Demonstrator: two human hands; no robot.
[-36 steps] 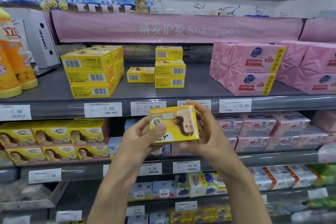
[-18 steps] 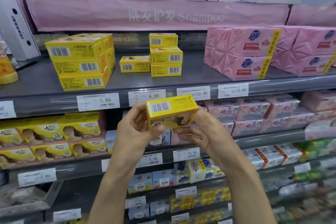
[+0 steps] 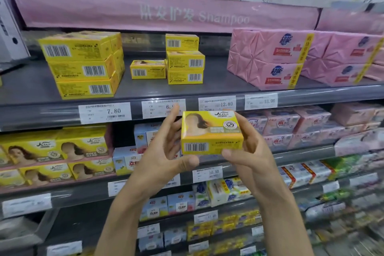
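Status: the box (image 3: 212,132) is in the air in front of you, between both hands, level with the price tags (image 3: 163,108) and clear of the upper shelf (image 3: 311,94); picture face up and tilted towards you, barcode side at the front.

Left hand (image 3: 164,151): loosely closed on the box's left end; fingers nearly straight up the far side, thumb tucked under the lower front corner.
Right hand (image 3: 249,158): wrapped round the right end; thumb on the lower front edge, fingers behind, tips hidden.

My read: you're squaring it up to shelve with its mates; the single box (image 3: 148,69) just left of the stack of three (image 3: 185,59) looks like the slot.

Tips:
- match the row: barcode side out, picture face on top; you're close, so just level it;
- lift over the shelf lip before going in; the tags sit right in the path;
- the stack of three stands tight on the slot's right; slide your right fingers to the front or they'll knock it;
- set it square on the single box, edges flush; light cardboard likely slides if it lands skewed;
- let go thumbs last;
- the pink packs (image 3: 270,58) are well apart; ignore them.
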